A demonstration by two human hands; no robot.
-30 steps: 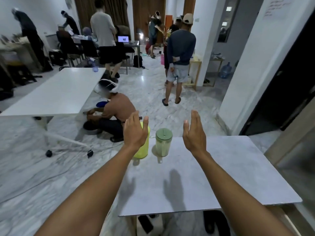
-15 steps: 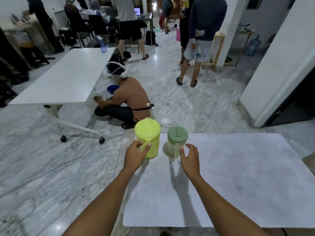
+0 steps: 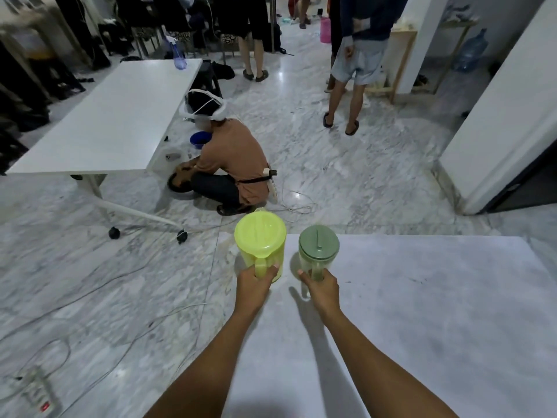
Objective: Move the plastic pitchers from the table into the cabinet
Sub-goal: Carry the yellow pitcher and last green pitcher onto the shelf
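Note:
Two plastic pitchers stand at the far left corner of the grey table [image 3: 422,312]. The yellow pitcher [image 3: 259,239] with a yellow lid is on the left, and my left hand [image 3: 253,285] is wrapped around its handle. To its right is the clear pitcher with a green lid [image 3: 318,247]; my right hand [image 3: 321,289] grips its handle. Both pitchers look upright, and I cannot tell whether they still touch the table. No cabinet is in view.
A person [image 3: 232,164] squats on the marble floor just beyond the table, beside a white wheeled table [image 3: 105,122]. Other people stand farther back. Cables and a power strip [image 3: 39,393] lie on the floor at left. A white pillar [image 3: 497,116] rises at right.
Both hands have come down from raised and open to the pitchers, and have closed around the handles. My view has tilted downward and moved closer.

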